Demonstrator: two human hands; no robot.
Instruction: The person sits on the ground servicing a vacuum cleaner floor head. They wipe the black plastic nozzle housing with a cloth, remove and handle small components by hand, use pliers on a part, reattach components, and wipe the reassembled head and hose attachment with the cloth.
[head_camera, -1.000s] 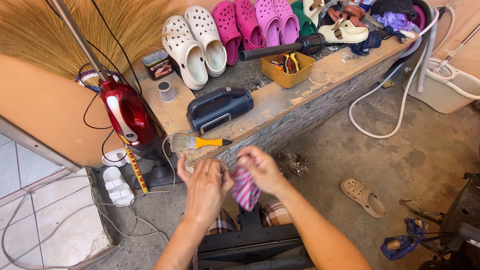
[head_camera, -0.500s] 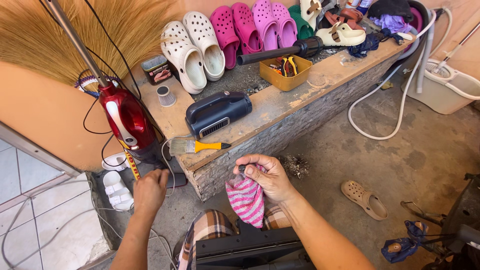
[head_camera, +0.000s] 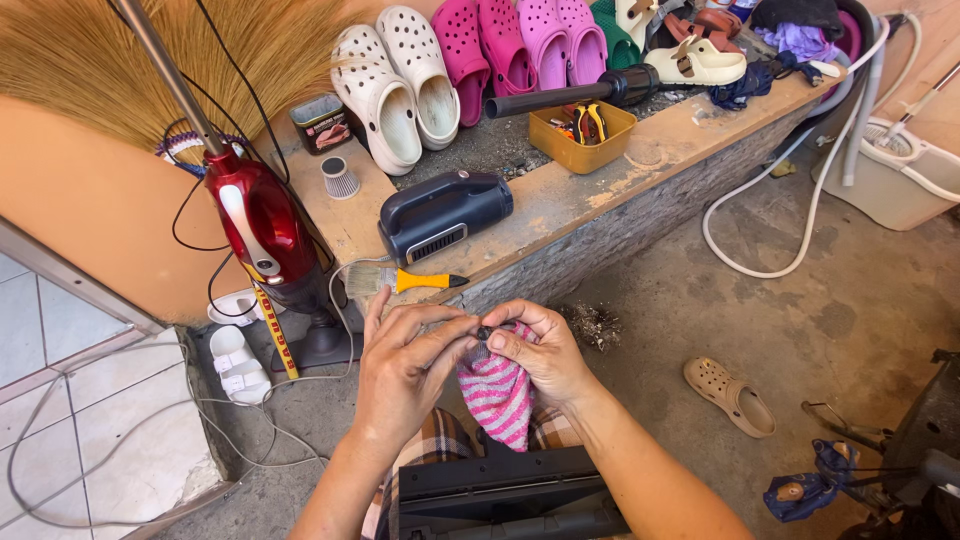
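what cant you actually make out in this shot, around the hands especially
- Head view: the small dark part pinched between the left hand and right hand is mostly covered by fingertips; its kind is unclear.
- The striped cloth is partly hidden under the right hand.
- The black case is cut off by the bottom edge.
- The yellow tray: its contents are too small to identify.

Bright daylight, soft shadows, sharp focus, slight wide-angle bending at edges.

Ledge (head_camera: 600, 205) blocks ahead – red vacuum (head_camera: 262, 228) left, bare floor (head_camera: 720, 300) right.
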